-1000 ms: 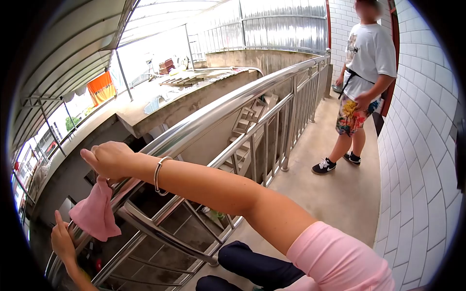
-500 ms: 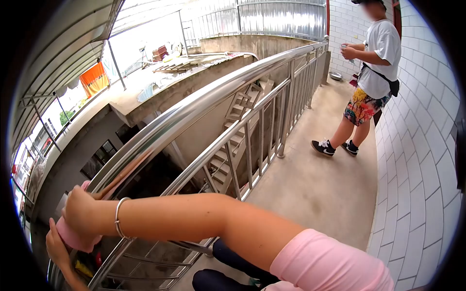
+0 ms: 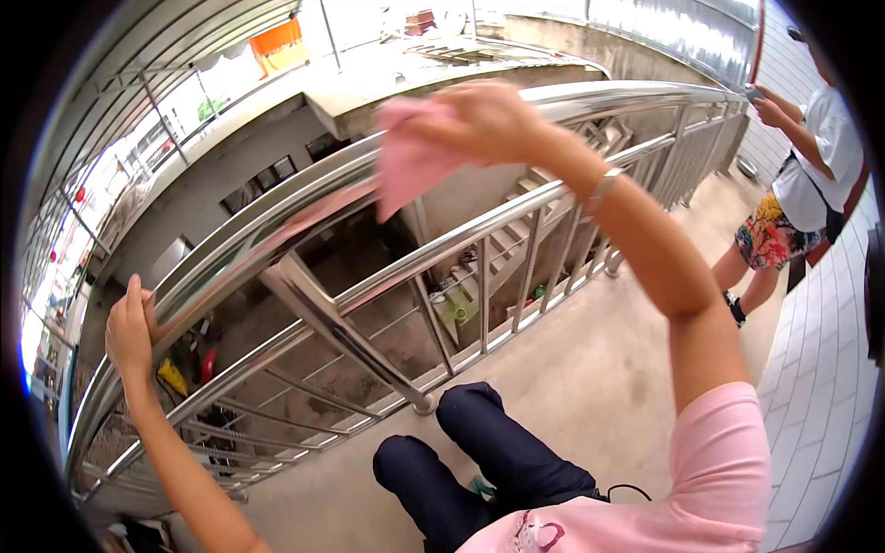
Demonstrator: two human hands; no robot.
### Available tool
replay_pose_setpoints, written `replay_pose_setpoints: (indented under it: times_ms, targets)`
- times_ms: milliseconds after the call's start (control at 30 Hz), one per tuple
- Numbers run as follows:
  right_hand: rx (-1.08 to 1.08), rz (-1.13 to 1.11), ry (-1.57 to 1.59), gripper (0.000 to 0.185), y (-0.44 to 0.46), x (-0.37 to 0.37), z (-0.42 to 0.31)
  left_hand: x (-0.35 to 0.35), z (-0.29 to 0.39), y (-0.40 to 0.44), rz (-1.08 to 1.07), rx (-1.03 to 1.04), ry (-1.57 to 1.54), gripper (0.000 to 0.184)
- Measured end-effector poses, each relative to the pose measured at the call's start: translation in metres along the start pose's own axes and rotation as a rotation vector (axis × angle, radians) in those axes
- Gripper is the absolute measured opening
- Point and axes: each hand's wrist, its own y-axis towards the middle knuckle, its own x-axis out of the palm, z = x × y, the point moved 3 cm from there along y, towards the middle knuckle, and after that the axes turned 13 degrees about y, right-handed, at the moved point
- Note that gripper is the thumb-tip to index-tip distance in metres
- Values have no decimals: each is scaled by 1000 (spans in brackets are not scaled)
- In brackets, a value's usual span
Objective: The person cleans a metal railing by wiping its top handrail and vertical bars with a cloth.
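Note:
My right hand [image 3: 493,120] is closed on a pink cloth [image 3: 406,161] at the top rail of a shiny metal railing [image 3: 636,96]. The cloth hangs down over the rail's near side, and the hand is slightly blurred. A bracelet [image 3: 604,189] circles my right wrist. Farther left, my left hand [image 3: 131,327] is wrapped round the same top rail, its fingers partly hidden behind the metal. Below the rail stands a thick slanted-looking post [image 3: 346,336].
Another person [image 3: 802,175] in a white shirt stands at the right beside a white tiled wall [image 3: 820,387], holding a small object. A metal basin [image 3: 747,167] sits on the walkway floor [image 3: 590,369]. Beyond the railing lies a lower yard with stairs [image 3: 498,253].
My right hand has moved right along the top rail with the cloth, away from my left hand. My left hand is now on the rail. The view has turned left and downward.

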Motion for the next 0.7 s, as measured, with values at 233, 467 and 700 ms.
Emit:
replay_pose_setpoints:
  times_ms: [233, 467, 700]
  targets:
    - [179, -146, -804, 44, -123, -102, 188, -4, 10, -3, -107, -101, 39, 58]
    - [180, -38, -640, 44, -116, -81, 166, 0, 8, 0, -150, -127, 49, 63]
    - [25, 46, -187, 59, -20, -2, 6, -1, 10, 1, -152, -151, 63, 63]
